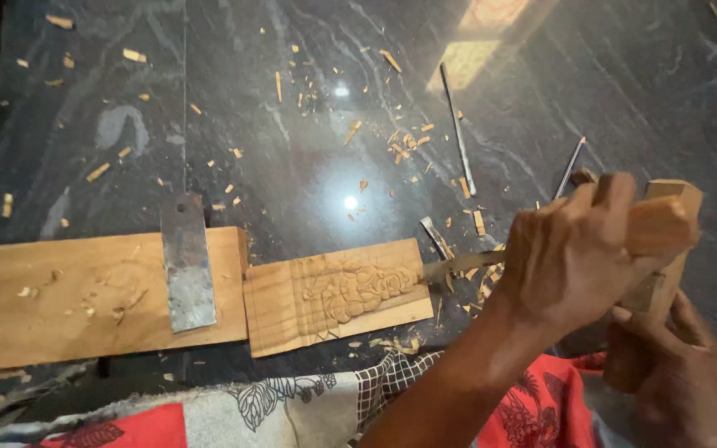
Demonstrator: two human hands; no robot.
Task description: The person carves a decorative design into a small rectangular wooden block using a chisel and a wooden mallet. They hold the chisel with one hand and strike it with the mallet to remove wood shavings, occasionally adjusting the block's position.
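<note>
On the dark floor (309, 166), your left hand (574, 253) clenches a chisel (458, 265), tip at the carved panel's (338, 292) right end; the plank (60, 299) butts it steady. Your right hand (665, 373) grasps a mallet (665, 241) behind.

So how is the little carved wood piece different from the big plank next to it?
The carved wood piece has flowery patterns cut into its top, while the big plank is flat and plain. The carved wood piece is shorter; the big plank runs longer, off the left edge. A flat metal blade lies across the big plank; a chisel tip meets the carved wood piece's right end. Both are light brown wood on the dark stone floor, end to end.
</note>
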